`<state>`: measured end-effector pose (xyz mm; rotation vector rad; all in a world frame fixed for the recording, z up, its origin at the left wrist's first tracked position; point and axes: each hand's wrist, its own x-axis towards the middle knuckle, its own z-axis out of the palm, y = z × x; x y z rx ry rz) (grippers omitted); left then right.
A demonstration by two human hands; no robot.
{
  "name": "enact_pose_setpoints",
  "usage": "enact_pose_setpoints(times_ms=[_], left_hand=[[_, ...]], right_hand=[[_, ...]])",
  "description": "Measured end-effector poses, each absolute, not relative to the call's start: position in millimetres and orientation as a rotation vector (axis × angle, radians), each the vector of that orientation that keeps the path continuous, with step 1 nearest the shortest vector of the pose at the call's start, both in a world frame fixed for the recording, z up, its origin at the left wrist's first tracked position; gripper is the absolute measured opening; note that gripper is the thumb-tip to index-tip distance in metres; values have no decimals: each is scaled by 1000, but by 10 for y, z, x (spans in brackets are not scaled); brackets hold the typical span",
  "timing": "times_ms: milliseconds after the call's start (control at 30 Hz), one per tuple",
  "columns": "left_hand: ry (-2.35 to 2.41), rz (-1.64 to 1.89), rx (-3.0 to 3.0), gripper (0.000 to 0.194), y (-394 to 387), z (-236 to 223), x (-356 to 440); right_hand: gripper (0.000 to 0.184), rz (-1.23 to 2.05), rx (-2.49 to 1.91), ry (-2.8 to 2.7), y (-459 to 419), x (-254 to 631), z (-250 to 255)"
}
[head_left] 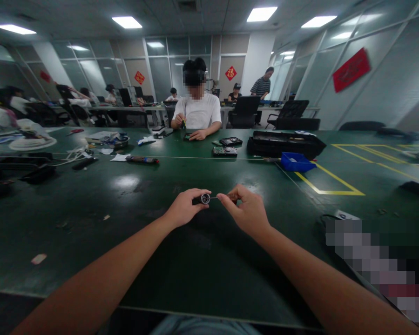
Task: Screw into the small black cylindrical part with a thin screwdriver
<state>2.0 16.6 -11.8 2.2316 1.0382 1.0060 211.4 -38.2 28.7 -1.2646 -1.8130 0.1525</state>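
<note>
Above the middle of the table, my left hand [185,207] is closed around a dark cylinder [205,199], whose round, silvery, hollow end faces me. What the cylinder belongs to is hidden by the fingers. My right hand [249,209] grips a screwdriver [233,197] by its brownish handle. Its thin shaft points left and its tip reaches the rim of the cylinder; whether it touches or enters a hole there I cannot tell.
Across the green table [153,270] a person in a white shirt [197,114] handles a small device. Hard drives [225,151], a black casing [282,144], a blue bin [296,162] and an electric screwdriver [142,159] lie beyond my hands. Cables and parts cover the far left.
</note>
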Motion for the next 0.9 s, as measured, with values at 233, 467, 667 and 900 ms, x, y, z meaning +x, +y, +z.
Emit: enact_pose_setpoints(times_ms=[233,467,667,900], left_hand=[[1034,999,2232,37,159,-100,30],[1055,1005,2224,36,153,-91,17],[1037,989,2259,37,152,-93,21],[1084,985,2254,38,154,-80,21]], right_hand=[[11,231,-1156,-1987,-406,2126,329],[26,324,-1226,-1950,-415,2107,351],[35,344,-1359,-1838,-384,2084,307],[30,343,-1192,-1850,-429,2062,318]])
